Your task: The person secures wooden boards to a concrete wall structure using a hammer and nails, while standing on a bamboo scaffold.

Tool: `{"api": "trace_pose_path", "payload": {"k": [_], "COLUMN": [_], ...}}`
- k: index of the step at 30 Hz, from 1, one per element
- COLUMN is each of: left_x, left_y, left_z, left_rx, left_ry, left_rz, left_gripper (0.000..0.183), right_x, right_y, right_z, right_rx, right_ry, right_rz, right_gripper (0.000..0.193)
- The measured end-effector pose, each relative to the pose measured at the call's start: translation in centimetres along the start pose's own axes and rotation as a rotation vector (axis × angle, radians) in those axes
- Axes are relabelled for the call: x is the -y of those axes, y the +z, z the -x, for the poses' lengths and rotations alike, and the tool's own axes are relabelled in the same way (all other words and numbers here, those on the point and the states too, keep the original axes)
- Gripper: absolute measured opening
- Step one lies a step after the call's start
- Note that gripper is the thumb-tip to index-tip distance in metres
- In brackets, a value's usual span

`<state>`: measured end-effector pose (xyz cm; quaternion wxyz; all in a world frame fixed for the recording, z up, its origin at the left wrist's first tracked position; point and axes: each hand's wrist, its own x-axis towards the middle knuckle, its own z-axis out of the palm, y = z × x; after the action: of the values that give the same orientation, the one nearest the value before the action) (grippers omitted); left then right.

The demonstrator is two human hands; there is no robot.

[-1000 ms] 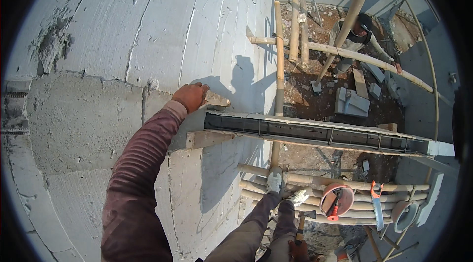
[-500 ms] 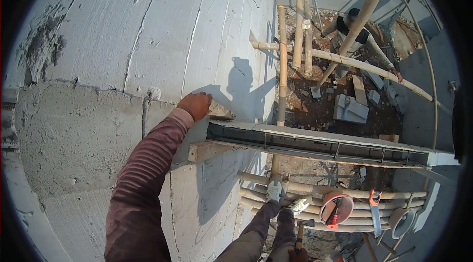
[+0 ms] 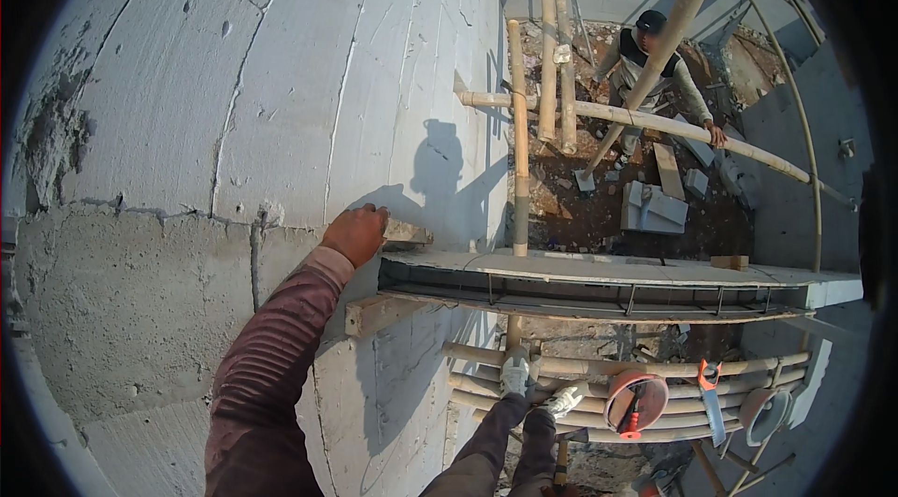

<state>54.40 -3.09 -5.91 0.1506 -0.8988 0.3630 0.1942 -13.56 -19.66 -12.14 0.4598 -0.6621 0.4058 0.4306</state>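
Note:
My left hand (image 3: 355, 235), in a dark red sleeve, is closed over the near end of a short wooden block (image 3: 409, 232) that juts from the grey block wall (image 3: 281, 57). Right beside it runs a long, narrow formwork trough (image 3: 599, 296) with thin metal rods inside. Beneath the trough's near end, a second timber piece (image 3: 379, 315) sticks out of the wall. At the bottom edge my right hand (image 3: 559, 490), mostly cut off, grips a hammer (image 3: 561, 461) with a yellow and black handle; its dark head points away from me.
My feet (image 3: 516, 374) stand on bamboo poles (image 3: 683, 366). On these rest a red bucket (image 3: 638, 402) holding tools, an orange-handled saw (image 3: 711, 394) and a grey bucket (image 3: 765, 415). Below, another person (image 3: 645, 67) touches a bamboo rail (image 3: 645, 118) near pale blocks (image 3: 653, 207).
The view has shifted slightly, so the scene sits a little left. My left hand stays on the wooden block. The hammer has dropped lower toward the bottom edge. The person below has lifted their head.

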Motion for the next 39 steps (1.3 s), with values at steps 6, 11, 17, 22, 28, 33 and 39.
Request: {"api": "trace_pose_path", "payload": {"k": [6, 11, 17, 22, 28, 33, 39], "left_x": [-0.7, -0.3, -1.0, -1.3, -2.2, -1.7, -4.3], "left_y": [-0.2, -0.2, -1.3, -2.0, -1.9, 1.2, 0.7], "left_z": [0.1, 0.2, 0.2, -0.2, -1.2, -1.3, -1.6], "left_rx": [0.061, 0.074, -0.014, -0.067, -0.033, 0.079, 0.327], "left_ry": [0.007, -0.003, -0.026, -0.127, -0.226, -0.278, -0.350], "left_rz": [0.004, 0.016, 0.147, 0.384, 0.350, 0.170, -0.023], "left_gripper": [0.027, 0.032, 0.039, 0.046, 0.044, 0.048, 0.044], "right_x": [0.7, 0.3, 0.7, 0.6, 0.5, 0.4, 0.7], "right_y": [-0.4, 0.4, -0.5, -0.4, -0.2, 0.0, 0.1], "right_z": [0.5, 0.6, 0.6, 0.8, 0.7, 0.6, 1.2], "right_rx": [0.042, 0.001, 0.100, 0.062, 0.061, 0.088, -0.057], "right_ry": [0.060, 0.077, 0.140, 0.108, 0.144, 0.136, 0.089], "right_rz": [0.086, 0.004, -0.057, -0.034, -0.039, -0.039, -0.214], "right_gripper": [0.074, 0.082, 0.086, 0.085, 0.082, 0.078, 0.075]}}
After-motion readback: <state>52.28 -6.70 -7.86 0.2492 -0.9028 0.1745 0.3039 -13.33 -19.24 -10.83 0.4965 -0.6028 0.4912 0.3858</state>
